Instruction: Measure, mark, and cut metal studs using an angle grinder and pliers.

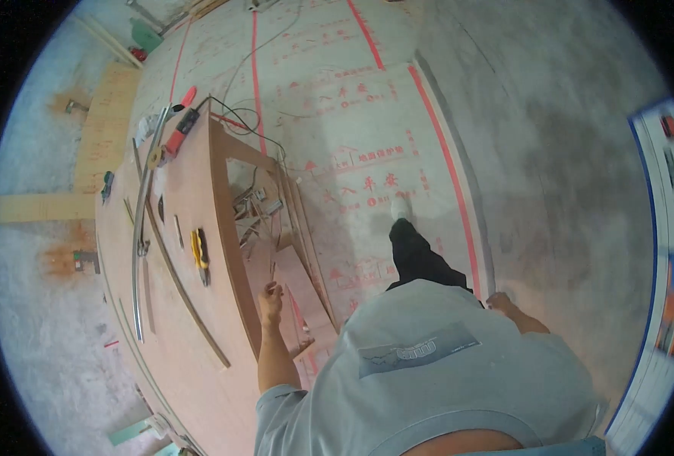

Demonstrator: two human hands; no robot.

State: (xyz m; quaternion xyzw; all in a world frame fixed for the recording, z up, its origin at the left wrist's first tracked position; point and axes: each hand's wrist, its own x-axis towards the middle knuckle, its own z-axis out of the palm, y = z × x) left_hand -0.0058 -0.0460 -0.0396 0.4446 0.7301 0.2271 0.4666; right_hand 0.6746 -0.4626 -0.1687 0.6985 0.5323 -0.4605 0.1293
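My left hand (271,301) is closed beside the near edge of a wooden workbench (215,327). A thin, light sliver shows just beyond its fingertips; I cannot make out what it is or whether the fingers grip it. Low at my right side, my right hand (497,301) has its fingers curled in, and whatever they hold, if anything, is hidden. On the bench lie yellow-and-black pliers (200,257), a slim tool (179,232), a long metal strip (139,258) and a long wooden strip (179,283). A red corded power tool (179,135) rests at the far end near a tape roll (155,157).
Under the bench top, an open compartment holds jumbled metal parts (255,209) and a pale board (304,285). A black cable (247,128) trails onto the printed floor matting (367,137). At the right stands a printed panel (660,175); bare concrete (550,190) borders the matting.
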